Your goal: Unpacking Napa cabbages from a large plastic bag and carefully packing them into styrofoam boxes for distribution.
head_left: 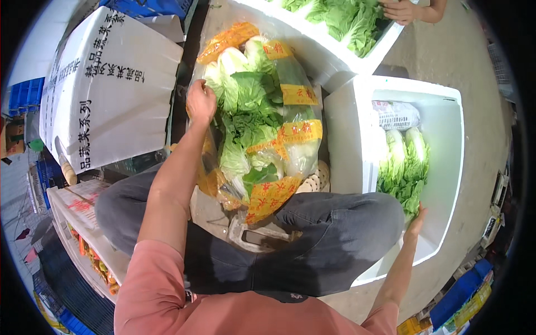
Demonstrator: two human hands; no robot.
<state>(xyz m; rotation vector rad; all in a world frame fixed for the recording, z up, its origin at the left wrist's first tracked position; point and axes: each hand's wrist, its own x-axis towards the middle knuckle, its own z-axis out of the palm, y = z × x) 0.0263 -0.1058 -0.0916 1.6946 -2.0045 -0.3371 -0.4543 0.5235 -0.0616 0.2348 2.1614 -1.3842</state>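
My left hand (202,103) is closed on the left edge of a clear plastic bag (301,96) with orange printed bands, which lies opened out between my knees. Inside the bag are several green napa cabbages (251,92), some whole and pale, some with dark loose leaves. To my right, my right hand (414,222) reaches into a white foam box (449,184). Its fingers are stretched out against the leafy ends of napa cabbages (414,159) lying side by side there. Part of that hand is hidden by the leaves. A wrapped white bundle (397,115) lies at the box's far end.
Another foam box (312,53) with leafy cabbages stands ahead, with another person's hand (401,11) at its rim. A closed white foam box (120,89) stands at my left. Below it, a white crate (67,206) holds orange and green vegetables. A pale stool-like piece (245,237) sits between my legs.
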